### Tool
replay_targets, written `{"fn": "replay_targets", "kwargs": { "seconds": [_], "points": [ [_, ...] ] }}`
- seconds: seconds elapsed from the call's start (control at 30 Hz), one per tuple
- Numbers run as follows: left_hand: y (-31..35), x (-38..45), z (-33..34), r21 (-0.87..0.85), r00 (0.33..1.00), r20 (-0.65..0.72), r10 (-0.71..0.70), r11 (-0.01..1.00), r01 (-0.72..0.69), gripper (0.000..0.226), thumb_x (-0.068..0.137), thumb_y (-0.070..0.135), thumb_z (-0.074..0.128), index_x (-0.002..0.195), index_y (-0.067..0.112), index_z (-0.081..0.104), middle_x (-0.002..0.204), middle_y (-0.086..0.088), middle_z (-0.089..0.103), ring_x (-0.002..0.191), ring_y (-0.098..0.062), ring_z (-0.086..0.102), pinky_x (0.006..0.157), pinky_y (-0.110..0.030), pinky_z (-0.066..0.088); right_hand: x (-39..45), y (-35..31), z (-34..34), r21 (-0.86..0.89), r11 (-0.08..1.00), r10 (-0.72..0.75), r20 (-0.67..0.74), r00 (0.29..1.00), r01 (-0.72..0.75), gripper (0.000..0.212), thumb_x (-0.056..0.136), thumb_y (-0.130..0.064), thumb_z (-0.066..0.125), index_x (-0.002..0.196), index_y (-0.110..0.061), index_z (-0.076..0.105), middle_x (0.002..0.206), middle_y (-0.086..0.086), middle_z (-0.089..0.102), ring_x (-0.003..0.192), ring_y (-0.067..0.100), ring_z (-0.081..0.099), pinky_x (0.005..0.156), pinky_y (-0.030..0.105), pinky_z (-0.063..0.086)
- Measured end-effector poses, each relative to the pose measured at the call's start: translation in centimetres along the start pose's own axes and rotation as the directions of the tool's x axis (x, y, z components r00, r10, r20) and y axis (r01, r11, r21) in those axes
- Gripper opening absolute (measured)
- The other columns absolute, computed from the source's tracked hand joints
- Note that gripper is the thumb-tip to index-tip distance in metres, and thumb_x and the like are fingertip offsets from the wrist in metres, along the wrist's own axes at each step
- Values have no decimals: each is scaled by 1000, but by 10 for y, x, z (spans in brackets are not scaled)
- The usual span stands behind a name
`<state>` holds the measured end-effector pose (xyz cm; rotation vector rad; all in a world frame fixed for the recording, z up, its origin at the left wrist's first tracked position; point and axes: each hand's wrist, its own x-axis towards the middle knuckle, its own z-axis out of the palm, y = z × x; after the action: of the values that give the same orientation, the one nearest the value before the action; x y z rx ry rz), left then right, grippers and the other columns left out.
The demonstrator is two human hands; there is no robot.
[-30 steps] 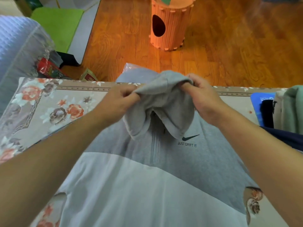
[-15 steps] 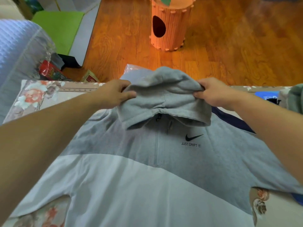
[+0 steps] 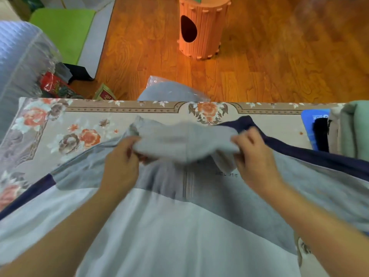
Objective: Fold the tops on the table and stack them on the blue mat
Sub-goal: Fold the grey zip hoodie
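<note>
Grey fleece covers most of the table (image 3: pixel 123 114) in front of you: a hooded top (image 3: pixel 179 226) lies spread flat, front up, darker grey across the chest and pale grey, smoother-looking, over the lower body. Navy panels run along both sleeves, and small dark lettering sits on the chest just right of the zip. The hood (image 3: pixel 185 142) is a soft, rumpled mound bunched at the top's collar, blurred by motion.

Under the top, the tablecloth shows a printed pattern of orange and grey flowers with a tan border along its far edge. At the right end of the table, well apart from the hood, the blue mat (image 3: pixel 311 124) peeks out beneath a stack of folded clothes (image 3: pixel 349 128) in black, cream and pale green; the stack hides most of the mat. Beyond the table's far edge, a grey garment in a clear plastic bag (image 3: pixel 169 90) lies on the wooden floor (image 3: pixel 279 56), and further back stands a ribbed orange bin (image 3: pixel 201 27) with an oval hole. A green mat (image 3: pixel 63 31) lies on the floor off to the left.

Your left hand (image 3: pixel 121 166) grips the hood's left edge, fingers curled into the fabric. Your right hand (image 3: pixel 253 156) pinches its right edge, fingers clenched around a fold, with the navy sleeve just behind it.
</note>
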<state>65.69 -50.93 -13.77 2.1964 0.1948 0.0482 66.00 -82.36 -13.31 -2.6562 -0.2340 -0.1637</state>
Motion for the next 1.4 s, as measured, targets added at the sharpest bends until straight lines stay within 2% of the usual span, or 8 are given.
{"fn": "replay_targets", "kwargs": {
  "seconds": [0.13, 0.23, 0.4, 0.63, 0.9, 1.13, 1.3, 1.4],
  "points": [
    [-50, -67, 16, -285, 929, 223, -294, 892, 351, 48, 89, -17, 55, 98, 29, 64, 84, 6, 71, 76, -18, 61, 71, -19, 48, -95, 19, 35, -79, 995, 80, 276, 958, -60, 34, 77, 1, 67, 101, -20, 57, 100, -2, 47, 76, 28, 57, 58, 32, 43],
    [-61, -79, 18, -529, 746, 349, -567, 538, 656, 44, 86, -19, 52, 112, 15, 60, 96, -19, 72, 83, -27, 68, 83, -39, 56, -124, 31, 52, 9, 944, 318, 251, 914, -331, 34, 75, 5, 65, 94, -21, 56, 96, -3, 54, 73, 21, 57, 64, 31, 41],
    [-60, -42, 21, -642, 600, 463, -652, 220, 734, 15, 98, 24, 60, 100, 11, 66, 97, -12, 63, 84, -23, 63, 90, -41, 51, -83, 12, 58, 526, 15, 770, 537, 346, -850, 17, 100, -26, 59, 99, -9, 59, 101, 21, 68, 86, 30, 70, 81, 48, 60],
    [-33, -30, 48, -625, 464, 456, -760, 98, 774, 38, 94, 19, 70, 129, 6, 63, 116, -15, 73, 106, -32, 70, 72, -45, 60, -52, -14, 49, 444, -358, 676, 730, 100, -822, 40, 90, -45, 69, 109, -12, 59, 91, 9, 63, 87, 28, 66, 95, 50, 51],
    [-30, -26, 58, -609, 502, 410, -761, 181, 772, 40, 91, 4, 66, 130, 3, 60, 112, -17, 72, 101, -31, 69, 88, -47, 57, -33, -28, 56, 516, -433, 658, 741, 133, -739, 23, 93, -22, 68, 113, -12, 64, 90, 6, 67, 80, 21, 62, 69, 35, 49],
    [-38, -30, 33, -822, 701, 465, -541, 32, 569, 64, 82, -11, 42, 141, 8, 54, 135, -20, 63, 125, -37, 62, 110, -52, 44, -39, -17, 47, 830, -321, 660, 541, 521, -456, 45, 81, 16, 46, 116, -5, 64, 110, 10, 73, 103, 22, 68, 91, 33, 53],
    [-55, -43, 44, -669, 588, 504, -633, 145, 729, 61, 82, -12, 36, 134, 10, 60, 130, -18, 66, 119, -38, 63, 96, -54, 54, -69, 10, 68, 678, -367, 664, 670, 331, -636, 56, 77, 17, 42, 123, -7, 64, 98, 8, 70, 89, 23, 63, 78, 32, 54],
    [-53, -24, 42, -659, 591, 491, -640, 171, 733, 31, 96, 20, 49, 117, 10, 69, 114, -15, 74, 107, -33, 70, 91, -48, 56, -50, 20, 60, 667, -344, 668, 668, 327, -660, 39, 90, -24, 68, 127, -16, 61, 114, 4, 69, 107, 23, 65, 98, 43, 52]
  ]
}}
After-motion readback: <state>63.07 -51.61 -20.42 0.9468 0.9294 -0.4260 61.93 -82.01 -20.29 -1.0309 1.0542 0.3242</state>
